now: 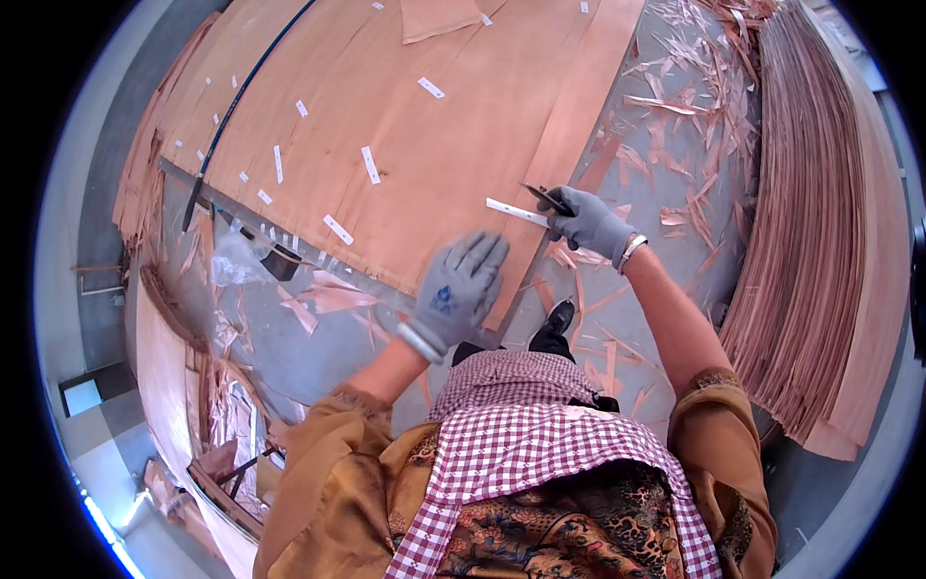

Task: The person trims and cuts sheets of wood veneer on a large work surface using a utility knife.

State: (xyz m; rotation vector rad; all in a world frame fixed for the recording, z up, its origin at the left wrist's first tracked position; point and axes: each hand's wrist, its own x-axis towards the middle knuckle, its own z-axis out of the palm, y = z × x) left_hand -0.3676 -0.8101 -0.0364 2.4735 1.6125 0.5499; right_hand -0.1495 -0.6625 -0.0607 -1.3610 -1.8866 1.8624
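Note:
My left hand [459,288], in a grey glove with a blue print, lies with its fingers stretched out at the near edge of a broad wood veneer sheet [463,135]. To its right, my right hand [590,226], also gloved, is closed around a dark knife [550,200] whose thin tip points left over the veneer. Beside the knife, a strip of white tape [515,211] runs from the right hand's fingers over the sheet's right side. Whether those fingers grip the tape as well is unclear. Short white tape pieces [370,165] are scattered across the sheet.
A tall stack of veneer sheets [810,222] stands at the right. Veneer scraps [690,116] litter the grey floor. A dark rod [236,101] lies across the sheet's left side. Clear plastic [237,259] hangs near its front left corner; more veneer [162,357] stands lower left.

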